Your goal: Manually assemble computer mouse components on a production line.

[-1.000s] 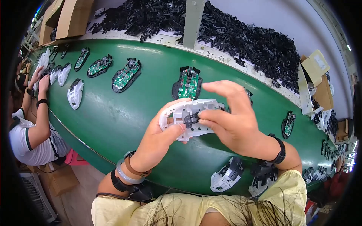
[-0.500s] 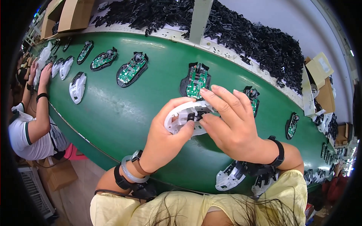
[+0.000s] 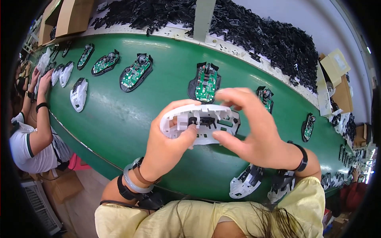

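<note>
My left hand (image 3: 164, 139) grips the left end of a white computer mouse shell (image 3: 203, 139), its hollow inside turned up toward me. The left thumb presses on a small black plastic part (image 3: 207, 121) inside the shell. My right hand (image 3: 260, 137) is spread around the shell's right end, fingers apart. Its thumb tip is at the near rim, and whether it touches cannot be told; the fingertips are blurred. Just beyond the shell lies a black mouse base with a green circuit board (image 3: 206, 85).
More mouse bases with boards (image 3: 136, 73) lie along the green table (image 3: 158, 109). White shells (image 3: 246, 181) lie near my right forearm, another (image 3: 79, 94) at left. Black plastic parts (image 3: 258, 35) are heaped on the far ledge. A co-worker's arm (image 3: 41, 119) reaches in at left.
My right hand has drawn back from inside the shell and its fingers have spread. The shell has shifted slightly left in my left hand, showing more of its inside.
</note>
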Available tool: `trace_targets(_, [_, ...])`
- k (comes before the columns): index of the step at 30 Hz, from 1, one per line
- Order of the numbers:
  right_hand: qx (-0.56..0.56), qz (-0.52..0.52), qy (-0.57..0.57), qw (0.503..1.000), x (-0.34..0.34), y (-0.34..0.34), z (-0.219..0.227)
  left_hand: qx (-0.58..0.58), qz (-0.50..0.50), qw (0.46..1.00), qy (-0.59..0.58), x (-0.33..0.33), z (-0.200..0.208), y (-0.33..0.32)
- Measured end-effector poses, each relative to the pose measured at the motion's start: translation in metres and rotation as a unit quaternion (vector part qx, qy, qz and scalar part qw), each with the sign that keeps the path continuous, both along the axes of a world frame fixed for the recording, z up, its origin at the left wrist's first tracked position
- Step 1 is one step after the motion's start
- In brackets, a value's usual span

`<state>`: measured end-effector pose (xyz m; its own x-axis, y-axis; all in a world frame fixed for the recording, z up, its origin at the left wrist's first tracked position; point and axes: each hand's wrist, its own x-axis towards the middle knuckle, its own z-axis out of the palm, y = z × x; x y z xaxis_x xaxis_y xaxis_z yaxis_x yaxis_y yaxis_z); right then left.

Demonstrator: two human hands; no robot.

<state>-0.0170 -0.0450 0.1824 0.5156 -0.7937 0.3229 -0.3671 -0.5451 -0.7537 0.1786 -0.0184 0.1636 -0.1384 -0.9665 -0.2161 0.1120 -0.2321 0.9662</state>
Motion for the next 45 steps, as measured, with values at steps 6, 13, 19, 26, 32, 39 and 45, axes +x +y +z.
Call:
trace_targets(6, [0.122, 0.018, -0.007, 0.992, 0.005, -0.005, -0.006, -0.029, -0.009, 1.0, -0.002, -0.001, -0.004, 0.003])
trace_targets(13, [-0.159, 0.032, -0.036, 0.986, 0.011, -0.017, -0.017, -0.018, -0.021, 1.0, -0.011, 0.009, -0.009, -0.004])
trace_targets(19, [-0.49, 0.077, 0.213, 0.842, 0.005, -0.006, -0.03, -0.07, -0.09, 0.993, -0.011, 0.013, -0.008, -0.005])
trace_targets(26, [-0.259, 0.115, 0.09, 0.955, 0.002, 0.0, -0.015, 0.013, -0.15, 0.987, 0.06, 0.019, -0.001, -0.007])
trace_targets(32, [-0.138, -0.119, 0.108, 0.977, -0.045, -0.092, -0.015, 0.193, -0.134, 0.919, 0.316, 0.023, -0.014, -0.009])
trace_targets(39, [-0.063, -0.169, 0.287, 0.941, -0.098, -0.157, -0.09, 0.181, -0.078, 0.953, 0.23, 0.026, -0.004, -0.015])
trace_targets(45, [-0.117, -0.141, 0.285, 0.941, -0.076, -0.124, -0.068, -0.309, 0.039, 0.851, -0.423, 0.032, 0.003, -0.009])
